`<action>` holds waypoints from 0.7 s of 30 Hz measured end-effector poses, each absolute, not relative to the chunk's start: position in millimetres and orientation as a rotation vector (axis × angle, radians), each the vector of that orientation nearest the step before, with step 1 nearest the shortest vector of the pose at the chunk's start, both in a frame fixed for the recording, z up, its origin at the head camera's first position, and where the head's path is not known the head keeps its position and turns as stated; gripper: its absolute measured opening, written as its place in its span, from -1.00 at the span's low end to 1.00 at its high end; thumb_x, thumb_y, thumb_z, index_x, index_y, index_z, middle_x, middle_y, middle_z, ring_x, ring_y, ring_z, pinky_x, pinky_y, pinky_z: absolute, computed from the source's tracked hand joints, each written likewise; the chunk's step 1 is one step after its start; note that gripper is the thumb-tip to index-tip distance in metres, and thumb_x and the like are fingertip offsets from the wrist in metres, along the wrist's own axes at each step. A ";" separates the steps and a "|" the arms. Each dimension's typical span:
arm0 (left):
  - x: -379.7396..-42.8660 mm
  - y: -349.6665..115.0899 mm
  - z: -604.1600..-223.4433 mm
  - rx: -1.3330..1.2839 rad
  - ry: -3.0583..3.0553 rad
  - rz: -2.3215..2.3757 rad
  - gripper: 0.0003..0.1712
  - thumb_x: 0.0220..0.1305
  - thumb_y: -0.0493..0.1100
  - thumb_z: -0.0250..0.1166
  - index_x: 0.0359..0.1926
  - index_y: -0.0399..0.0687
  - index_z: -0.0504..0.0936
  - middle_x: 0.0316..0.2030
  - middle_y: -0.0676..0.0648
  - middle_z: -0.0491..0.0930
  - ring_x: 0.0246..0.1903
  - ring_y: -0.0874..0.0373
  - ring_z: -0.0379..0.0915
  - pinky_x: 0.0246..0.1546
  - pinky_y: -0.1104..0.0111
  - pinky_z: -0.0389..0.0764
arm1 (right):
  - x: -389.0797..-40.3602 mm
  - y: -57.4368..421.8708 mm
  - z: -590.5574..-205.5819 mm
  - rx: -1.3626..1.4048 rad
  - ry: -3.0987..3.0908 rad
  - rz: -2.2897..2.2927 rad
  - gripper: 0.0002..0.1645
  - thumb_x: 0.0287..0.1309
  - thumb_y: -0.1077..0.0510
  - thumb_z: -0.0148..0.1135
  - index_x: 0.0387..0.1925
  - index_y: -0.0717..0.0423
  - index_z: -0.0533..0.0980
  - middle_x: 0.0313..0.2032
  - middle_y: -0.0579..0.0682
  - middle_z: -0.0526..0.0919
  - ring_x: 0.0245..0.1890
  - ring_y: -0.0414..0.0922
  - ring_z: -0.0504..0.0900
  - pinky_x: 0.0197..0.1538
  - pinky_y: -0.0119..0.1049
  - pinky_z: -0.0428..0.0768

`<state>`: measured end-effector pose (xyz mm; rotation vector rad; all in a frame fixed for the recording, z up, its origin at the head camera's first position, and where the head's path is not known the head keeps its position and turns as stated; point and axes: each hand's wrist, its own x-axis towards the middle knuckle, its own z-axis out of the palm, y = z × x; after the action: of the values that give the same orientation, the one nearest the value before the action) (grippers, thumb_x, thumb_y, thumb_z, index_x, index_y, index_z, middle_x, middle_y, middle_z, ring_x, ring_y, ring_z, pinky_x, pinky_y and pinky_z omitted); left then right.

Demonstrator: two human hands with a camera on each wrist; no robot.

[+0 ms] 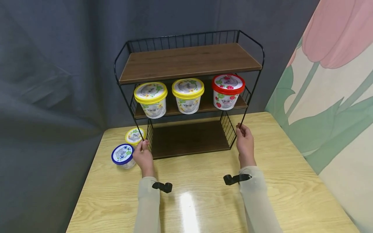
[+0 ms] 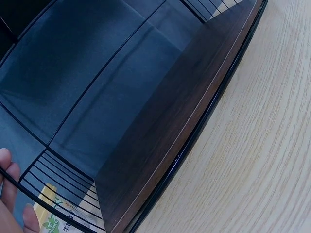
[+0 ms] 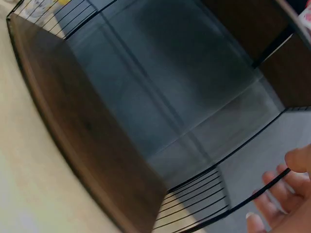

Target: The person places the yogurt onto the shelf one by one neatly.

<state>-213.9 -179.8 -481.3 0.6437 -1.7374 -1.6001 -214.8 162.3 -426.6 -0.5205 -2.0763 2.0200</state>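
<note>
A three-tier rack [image 1: 190,61] of dark wood boards in a black wire frame stands before me. My left hand [image 1: 144,158] pinches its left front post low down, beside the bottom board [image 1: 189,139]. On the other side, my right hand [image 1: 245,142] grips the right front post between thumb and fingers. The middle tier carries two yellow-lidded tubs, one at the left [image 1: 150,100] and one in the centre [image 1: 188,96], plus a red-lidded tub [image 1: 228,92] at the right. In the right wrist view, thumb and fingertips [image 3: 291,194] meet around the wire.
Left of the rack, a blue-lidded tub [image 1: 123,153] and another yellow-lidded tub [image 1: 135,136] stand on the light wood table [image 1: 204,194], close to my left hand. A dark curtain [image 1: 180,16] hangs behind. At the right is a wall with a painted tulip [image 1: 332,32].
</note>
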 end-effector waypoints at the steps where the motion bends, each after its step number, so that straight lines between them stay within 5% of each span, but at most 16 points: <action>1: -213.7 -179.9 -481.1 0.643 -1.745 -1.599 -0.82 0.37 -0.33 0.22 -0.22 -0.34 0.74 -0.42 -0.05 0.70 -0.36 0.48 0.44 -0.17 0.59 0.42 | -214.7 162.7 -432.0 -0.524 -2.070 2.025 -0.43 0.54 0.08 -0.14 0.49 0.10 0.17 0.43 0.10 0.31 0.41 -0.05 0.29 0.50 -0.17 0.23; 21: -212.8 -180.1 -484.6 0.642 -1.727 -1.608 -0.82 0.35 -0.33 0.24 -0.21 -0.36 0.74 -0.43 -0.06 0.71 -0.38 0.47 0.44 -0.19 0.62 0.41 | -226.5 171.7 -489.7 -0.536 -1.980 1.840 -0.59 0.41 0.03 0.12 0.19 0.11 0.53 0.18 0.09 0.63 0.12 -0.28 0.51 0.18 -0.40 0.48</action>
<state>-212.8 -180.1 -484.6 0.6420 -1.7269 -1.6082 -226.5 171.7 -489.7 -0.5358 -1.9799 1.8396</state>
